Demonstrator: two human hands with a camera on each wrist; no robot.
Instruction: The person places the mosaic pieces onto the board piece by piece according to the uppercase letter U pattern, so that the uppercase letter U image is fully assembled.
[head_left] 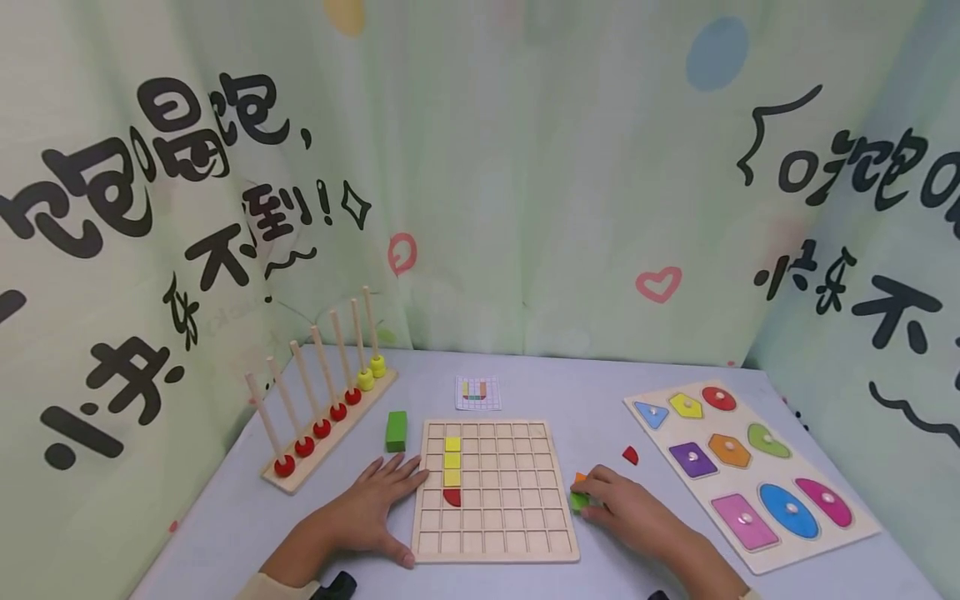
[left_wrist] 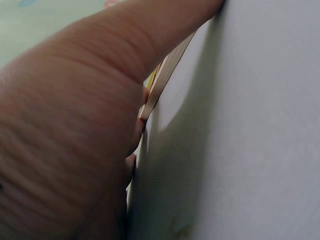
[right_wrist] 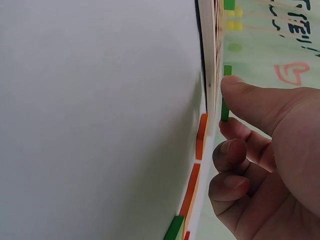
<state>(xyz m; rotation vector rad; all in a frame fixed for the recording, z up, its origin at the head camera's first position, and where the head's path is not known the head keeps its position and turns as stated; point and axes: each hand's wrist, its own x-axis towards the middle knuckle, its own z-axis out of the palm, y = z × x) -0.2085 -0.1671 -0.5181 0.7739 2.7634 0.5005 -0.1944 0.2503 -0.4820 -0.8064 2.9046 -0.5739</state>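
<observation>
A wooden grid board (head_left: 510,500) lies on the table, with three yellow square tiles (head_left: 452,460) in a column and a red quarter-round tile (head_left: 452,497) below them. My left hand (head_left: 367,512) is spread at the board's left side, its fingers and thumb touching that edge. In the right wrist view my right hand (right_wrist: 255,150) pinches a thin green tile (right_wrist: 225,107) between thumb and forefinger. Seen from the head, this right hand (head_left: 626,504) is just right of the board. Orange tiles (right_wrist: 190,190) and another green tile (right_wrist: 173,229) lie nearby on the table.
A small pattern card (head_left: 477,392) lies behind the board, and a green block (head_left: 396,431) sits left of it. On the left stands a peg rack (head_left: 337,429) with beads; a shape puzzle (head_left: 750,475) lies right. A red tile (head_left: 631,455) is beyond my right hand.
</observation>
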